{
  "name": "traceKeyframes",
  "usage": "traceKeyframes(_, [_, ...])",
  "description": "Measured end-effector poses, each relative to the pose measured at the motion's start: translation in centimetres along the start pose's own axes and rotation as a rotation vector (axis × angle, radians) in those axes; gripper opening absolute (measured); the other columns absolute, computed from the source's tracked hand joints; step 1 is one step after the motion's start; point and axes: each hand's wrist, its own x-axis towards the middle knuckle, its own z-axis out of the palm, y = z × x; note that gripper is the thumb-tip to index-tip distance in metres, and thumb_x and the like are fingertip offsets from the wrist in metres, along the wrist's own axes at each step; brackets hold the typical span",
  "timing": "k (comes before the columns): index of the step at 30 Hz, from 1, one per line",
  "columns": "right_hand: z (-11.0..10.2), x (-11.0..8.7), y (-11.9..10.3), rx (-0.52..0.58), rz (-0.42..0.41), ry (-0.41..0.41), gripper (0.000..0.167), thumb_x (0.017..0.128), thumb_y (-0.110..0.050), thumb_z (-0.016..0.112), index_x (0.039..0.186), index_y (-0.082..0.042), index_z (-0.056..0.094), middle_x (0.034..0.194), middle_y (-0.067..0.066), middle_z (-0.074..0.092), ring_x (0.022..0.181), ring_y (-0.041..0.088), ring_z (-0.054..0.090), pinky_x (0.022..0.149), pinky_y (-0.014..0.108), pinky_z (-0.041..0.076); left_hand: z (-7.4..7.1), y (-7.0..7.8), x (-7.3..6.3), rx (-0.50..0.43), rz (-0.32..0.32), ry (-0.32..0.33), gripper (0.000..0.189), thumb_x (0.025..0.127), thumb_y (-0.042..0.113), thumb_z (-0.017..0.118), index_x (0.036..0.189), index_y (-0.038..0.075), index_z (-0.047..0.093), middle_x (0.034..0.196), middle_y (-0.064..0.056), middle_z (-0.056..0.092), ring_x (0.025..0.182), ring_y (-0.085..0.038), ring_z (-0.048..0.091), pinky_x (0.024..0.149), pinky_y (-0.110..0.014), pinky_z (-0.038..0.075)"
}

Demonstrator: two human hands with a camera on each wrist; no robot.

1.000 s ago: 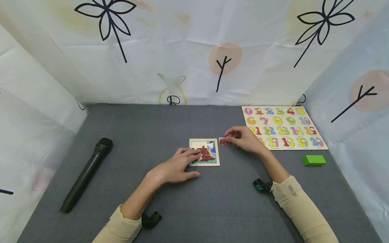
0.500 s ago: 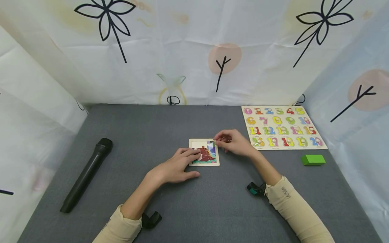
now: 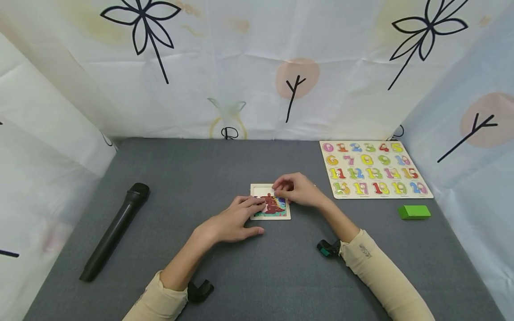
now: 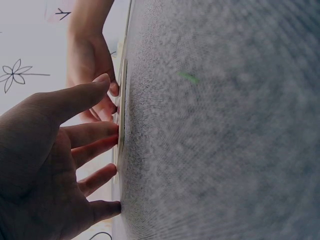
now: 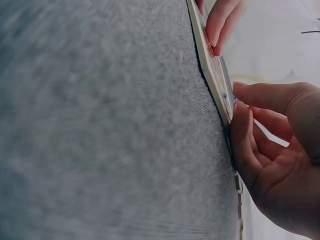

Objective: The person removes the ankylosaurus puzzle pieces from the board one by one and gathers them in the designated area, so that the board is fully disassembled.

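On the grey worktop (image 3: 257,276), a black microphone (image 3: 114,232) lies at far left, diagonal, head end away from the person. The left hand (image 3: 230,222) is next: fingers extended and spread, fingertips resting on the left part of a small square puzzle board (image 3: 261,191), thumb clear of its near edge. The board lies flat near mid-worktop, showing a red-brown dinosaur; its upper-left area is pale. The right hand (image 3: 296,189) is over the board's upper-right part—thumb and index finger pinch a small puzzle piece (image 5: 227,80), mostly hidden by the fingers. The hands are near each other but not touching. Farther right, a number board (image 3: 375,166) lies flat at the rear—rows of coloured numerals upward. A green block (image 3: 414,212) sits just in front of its right-hand part.
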Motion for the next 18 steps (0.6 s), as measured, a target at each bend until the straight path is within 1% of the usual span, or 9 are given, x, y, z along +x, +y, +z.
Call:
traceKeyframes(5, [0.1, 0.13, -0.22, -0.123, -0.014, -0.017, 0.015, 0.099, -0.013, 0.079, 0.11, -0.003, 0.081, 0.078, 0.007, 0.073, 0.058, 0.008, 0.06, 0.058, 0.022, 0.047, 0.03, 0.05, 0.08, 0.007, 0.001, -0.002, 0.071, 0.104, 0.039, 0.073, 0.165, 0.009, 0.048, 0.175, -0.005, 0.041, 0.162, -0.038, 0.03, 0.129, -0.059, 0.035])
traceKeyframes(9, [0.24, 0.1, -0.53, -0.209, -0.025, -0.008, 0.011, 0.099, -0.014, 0.079, 0.105, -0.005, 0.082, 0.074, 0.002, 0.069, 0.06, 0.005, 0.055, 0.06, 0.022, 0.043, 0.09, -0.04, 0.12, 0.006, 0.0, -0.004, 0.072, 0.105, 0.04, 0.072, 0.165, 0.01, 0.047, 0.176, -0.005, 0.04, 0.162, -0.038, 0.03, 0.129, -0.06, 0.035])
traceKeyframes(13, [0.27, 0.02, -0.84, -0.249, -0.027, -0.003, 0.01, 0.098, -0.013, 0.079, 0.104, -0.005, 0.081, 0.075, 0.0, 0.067, 0.062, 0.005, 0.052, 0.063, 0.022, 0.043, 0.03, 0.02, 0.06, 0.007, 0.001, -0.004, 0.071, 0.105, 0.039, 0.072, 0.165, 0.009, 0.047, 0.176, -0.005, 0.04, 0.162, -0.038, 0.03, 0.129, -0.06, 0.035])
traceKeyframes(18, [0.35, -0.11, -0.91, -0.27, -0.038, 0.015, 0.009, 0.098, -0.013, 0.08, 0.103, -0.005, 0.082, 0.081, 0.003, 0.067, 0.068, 0.007, 0.052, 0.067, 0.024, 0.043, -0.01, 0.09, 0.04, 0.016, 0.004, -0.004, 0.071, 0.105, 0.039, 0.072, 0.165, 0.009, 0.047, 0.175, -0.006, 0.041, 0.162, -0.039, 0.03, 0.129, -0.061, 0.035])
